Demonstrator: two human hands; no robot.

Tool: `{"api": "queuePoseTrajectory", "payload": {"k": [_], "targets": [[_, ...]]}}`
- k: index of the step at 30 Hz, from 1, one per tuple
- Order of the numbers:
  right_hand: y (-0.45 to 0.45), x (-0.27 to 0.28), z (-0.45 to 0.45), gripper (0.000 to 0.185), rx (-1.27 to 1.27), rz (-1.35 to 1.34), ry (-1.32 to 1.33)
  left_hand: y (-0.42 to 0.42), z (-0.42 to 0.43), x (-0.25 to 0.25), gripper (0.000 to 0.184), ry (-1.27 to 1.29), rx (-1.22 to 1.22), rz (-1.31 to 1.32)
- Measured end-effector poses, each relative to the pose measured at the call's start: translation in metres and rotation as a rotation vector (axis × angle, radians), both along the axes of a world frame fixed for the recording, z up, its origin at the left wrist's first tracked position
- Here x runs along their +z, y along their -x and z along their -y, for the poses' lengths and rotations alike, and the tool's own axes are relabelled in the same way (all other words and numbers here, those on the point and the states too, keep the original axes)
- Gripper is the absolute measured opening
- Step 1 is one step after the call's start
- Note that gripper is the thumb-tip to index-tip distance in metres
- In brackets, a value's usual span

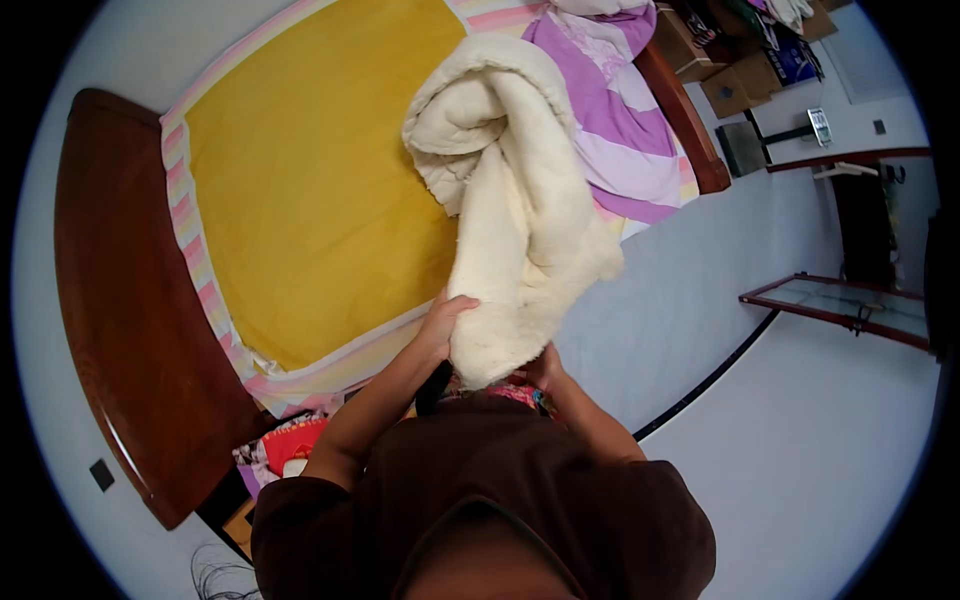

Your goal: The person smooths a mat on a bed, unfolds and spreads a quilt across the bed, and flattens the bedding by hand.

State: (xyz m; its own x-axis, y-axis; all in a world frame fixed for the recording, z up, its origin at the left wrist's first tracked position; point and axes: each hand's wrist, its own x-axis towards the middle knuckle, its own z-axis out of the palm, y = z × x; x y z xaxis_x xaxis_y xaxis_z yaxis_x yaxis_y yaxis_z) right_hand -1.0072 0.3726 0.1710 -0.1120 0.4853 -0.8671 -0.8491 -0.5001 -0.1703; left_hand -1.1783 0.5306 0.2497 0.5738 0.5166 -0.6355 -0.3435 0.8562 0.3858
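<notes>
Outward from my left hand [449, 322], I have open room over the yellow sheet [320, 180] as far as the dark wooden headboard [140, 300]. My right hand [546, 369] has space to swing out above the grey floor [660, 290]. Straight ahead, the bulky cream quilt [555, 210] blocks a direct reach; past it on the right, heaped purple bedding [612, 125] and the wooden footboard [705, 160] stand in my way.

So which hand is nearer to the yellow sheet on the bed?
Left. The left hand grips the white quilt close to the yellow sheet; the right hand is at the quilt's other side, farther from the sheet.
</notes>
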Motion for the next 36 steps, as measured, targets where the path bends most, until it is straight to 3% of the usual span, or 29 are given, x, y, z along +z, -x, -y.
{"api": "queuePoseTrajectory", "payload": {"k": [1,4,7,10,13,16,18,21,23,25,27,30,32,34,36], "targets": [[-0.015,-0.007,-0.005,0.067,-0.066,-0.198,-0.05,-0.01,0.002,0.014,0.06,0.006,0.006,0.022],[-0.077,-0.015,-0.042,0.073,-0.199,-0.227,-0.426,-0.052,-0.005,0.052,0.063,-0.094,-0.142,0.075],[-0.142,0.028,-0.122,0.066,-0.214,-0.121,-0.462,-0.091,-0.019,0.076,0.064,-0.234,-0.294,0.041],[-0.191,0.023,-0.173,0.056,0.062,0.115,-0.299,-0.13,-0.031,0.08,0.063,-0.323,-0.427,0.032],[-0.241,0.042,-0.199,0.048,0.123,0.084,-0.298,-0.17,-0.046,0.071,0.062,-0.452,-0.598,0.003],[-0.298,0.074,-0.207,0.047,0.173,0.456,-0.231,-0.187,-0.066,0.06,0.062,-0.631,-0.867,-0.058],[-0.328,0.114,-0.203,0.047,0.311,0.873,-0.144,-0.188,-0.084,0.042,0.063,-0.843,-1.079,-0.13],[-0.343,0.18,-0.18,0.044,0.372,1.174,-0.33,-0.168,-0.117,-0.018,0.064,-0.927,-0.973,-0.216],[-0.345,0.222,-0.161,0.037,0.41,1.274,-0.303,-0.144,-0.151,-0.066,0.066,-1.097,-0.862,-0.645],[-0.349,0.25,-0.135,0.031,0.494,1.477,-0.29,-0.123,-0.188,-0.104,0.068,-0.973,-0.645,-1.136],[-0.352,0.283,-0.111,0.028,0.665,1.786,-0.341,-0.127,-0.226,-0.085,0.079,-0.838,-0.574,-1.363],[-0.344,0.333,-0.079,0.024,0.951,2.162,-0.553,-0.145,-0.269,-0.085,0.091,-1.116,-0.409,-1.493],[-0.342,0.351,-0.056,0.019,1.12,2.454,-0.384,-0.173,-0.299,-0.066,0.097,-1.27,-0.437,-1.564],[-0.34,0.37,-0.035,0.016,1.035,2.572,-0.388,-0.204,-0.32,-0.051,0.101,-1.488,-0.467,-1.691],[-0.334,0.389,-0.009,0.025,0.95,2.689,-0.259,-0.234,-0.336,-0.036,0.104,-1.681,-0.48,-1.619]]}}
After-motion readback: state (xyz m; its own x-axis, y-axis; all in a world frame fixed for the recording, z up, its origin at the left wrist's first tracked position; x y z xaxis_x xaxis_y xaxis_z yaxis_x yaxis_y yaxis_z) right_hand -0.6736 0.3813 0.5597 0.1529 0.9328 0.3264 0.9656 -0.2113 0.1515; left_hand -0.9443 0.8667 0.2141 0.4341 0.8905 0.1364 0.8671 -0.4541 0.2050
